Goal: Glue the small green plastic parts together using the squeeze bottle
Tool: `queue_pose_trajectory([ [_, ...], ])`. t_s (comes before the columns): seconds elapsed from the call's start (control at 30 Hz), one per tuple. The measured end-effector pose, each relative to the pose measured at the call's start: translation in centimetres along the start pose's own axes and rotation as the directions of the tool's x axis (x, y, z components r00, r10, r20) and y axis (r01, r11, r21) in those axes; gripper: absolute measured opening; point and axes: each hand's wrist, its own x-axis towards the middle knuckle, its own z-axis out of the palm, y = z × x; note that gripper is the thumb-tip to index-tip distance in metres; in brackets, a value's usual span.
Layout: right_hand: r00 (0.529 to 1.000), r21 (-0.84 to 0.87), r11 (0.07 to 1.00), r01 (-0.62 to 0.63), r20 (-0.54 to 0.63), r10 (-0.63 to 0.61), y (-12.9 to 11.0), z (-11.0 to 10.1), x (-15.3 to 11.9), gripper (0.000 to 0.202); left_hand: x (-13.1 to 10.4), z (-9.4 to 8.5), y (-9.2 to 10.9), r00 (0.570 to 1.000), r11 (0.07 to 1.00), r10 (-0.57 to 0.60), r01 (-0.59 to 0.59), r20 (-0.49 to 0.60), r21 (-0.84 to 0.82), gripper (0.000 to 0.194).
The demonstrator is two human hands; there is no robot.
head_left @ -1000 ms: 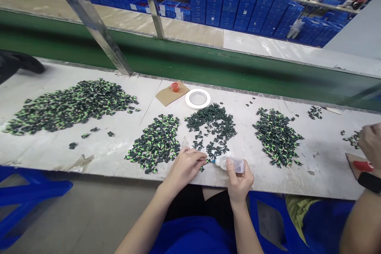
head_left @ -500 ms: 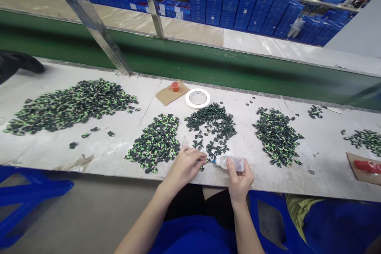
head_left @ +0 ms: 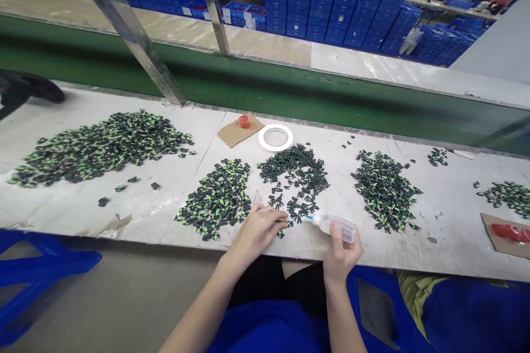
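Observation:
My right hand (head_left: 343,251) is closed around a clear squeeze bottle (head_left: 334,227), whose blue tip points left, a little above the white table (head_left: 174,176). Near the table's front edge, my left hand (head_left: 265,226) has its fingers pinched together at a small dark green part (head_left: 290,224). Just left of that hand lies a pile of black and bright green parts (head_left: 217,196). Beyond both hands is a pile of small dark green pieces (head_left: 296,162), with loose ones scattered toward me.
A white tape roll (head_left: 275,138) and a red cup (head_left: 244,121) on cardboard (head_left: 232,133) stand at the back. Other part piles lie at left (head_left: 103,146) and right (head_left: 387,190). A metal post (head_left: 141,49) rises behind. A red object (head_left: 509,231) lies far right.
My right hand has moved right with the bottle, so the blue tip is now farther from my left hand. My left hand has stayed in place.

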Motion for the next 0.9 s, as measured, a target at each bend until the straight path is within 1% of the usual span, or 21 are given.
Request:
queue_pose_trajectory([
  [0.07, 0.998, 0.044, 0.999, -0.019, -0.062, 0.021, 0.0, -0.2, 0.6, 0.03, -0.1, -0.5, 0.0, 1.0, 1.0, 0.021, -0.021, -0.002, -0.02, 0.013],
  [0.17, 0.996, 0.037, 0.999, -0.016, -0.091, 0.019, -0.1, -0.5, 1.9, 0.038, -0.3, -1.2, 0.2, 0.998, 0.998, 0.049, -0.05, -0.026, -0.026, 0.015],
  [0.23, 0.996, 0.041, 0.999, -0.007, -0.093, 0.011, 0.0, -0.4, 3.0, 0.044, -0.2, -1.5, 0.3, 0.997, 0.998, 0.057, -0.058, -0.045, -0.016, 0.015],
  [0.3, 0.996, 0.053, 0.998, -0.018, -0.088, 0.023, 0.4, -0.2, 3.8, 0.051, -0.1, -1.3, 0.4, 0.997, 0.998, 0.062, -0.063, -0.055, -0.005, 0.014],
  [0.43, 0.999, 0.026, 0.999, -0.044, -0.023, 0.044, 1.2, 0.1, 4.6, 0.057, 0.1, -0.5, 0.7, 0.998, 0.998, 0.066, -0.066, -0.007, 0.023, 0.01],
  [0.5, 1.0, -0.042, 0.999, 0.01, 0.002, -0.01, 1.2, 0.0, 4.3, 0.066, 0.1, -0.2, 0.7, 0.998, 0.998, 0.054, -0.055, 0.024, 0.034, 0.01],
  [0.57, 0.99, -0.171, 0.977, 0.128, -0.042, -0.137, 0.9, -0.3, 3.4, 0.074, 0.0, 0.0, 0.7, 0.999, 0.998, 0.045, -0.046, 0.028, 0.038, 0.01],
  [0.6, 0.972, -0.245, 0.948, 0.205, -0.065, -0.227, 0.7, -0.5, 2.8, 0.072, 0.0, 0.0, 0.7, 0.999, 0.998, 0.043, -0.044, 0.022, 0.041, 0.01],
  [0.63, 0.946, -0.31, 0.907, 0.285, -0.062, -0.319, 0.5, -0.6, 2.1, 0.064, 0.0, 0.1, 0.7, 0.999, 0.998, 0.044, -0.044, 0.015, 0.045, 0.011],
  [0.67, 0.918, -0.35, 0.863, 0.364, -0.02, -0.396, 0.3, -0.7, 1.4, 0.05, 0.0, 0.1, 0.7, 0.999, 0.998, 0.047, -0.047, 0.01, 0.05, 0.011],
  [0.7, 0.892, -0.359, 0.823, 0.439, 0.064, -0.448, 0.1, -0.7, 0.7, 0.034, 0.1, 0.2, 0.7, 0.999, 0.997, 0.052, -0.053, 0.007, 0.055, 0.012],
  [0.73, 0.869, -0.342, 0.799, 0.494, 0.173, -0.463, 0.0, -0.6, 0.1, 0.021, 0.1, 0.3, 0.6, 0.998, 0.996, 0.059, -0.06, 0.007, 0.06, 0.013],
  [0.77, 0.849, -0.317, 0.791, 0.523, 0.275, -0.451, 0.0, -0.4, -0.5, 0.014, 0.2, 0.4, 0.6, 0.998, 0.996, 0.067, -0.068, 0.007, 0.065, 0.013],
  [0.8, 0.832, -0.297, 0.793, 0.532, 0.36, -0.423, 0.1, -0.1, -0.8, 0.013, 0.2, 0.4, 0.6, 0.997, 0.995, 0.075, -0.075, 0.005, 0.069, 0.014],
  [0.83, 0.822, -0.293, 0.799, 0.526, 0.416, -0.389, 0.2, 0.2, -1.1, 0.015, 0.3, 0.5, 0.6, 0.997, 0.994, 0.08, -0.08, -0.002, 0.073, 0.015],
  [0.9, 0.817, -0.313, 0.8, 0.511, 0.467, -0.339, 0.5, 0.7, -1.1, 0.019, 0.3, 0.4, 0.5, 0.996, 0.995, 0.08, -0.078, -0.027, 0.065, 0.016],
])
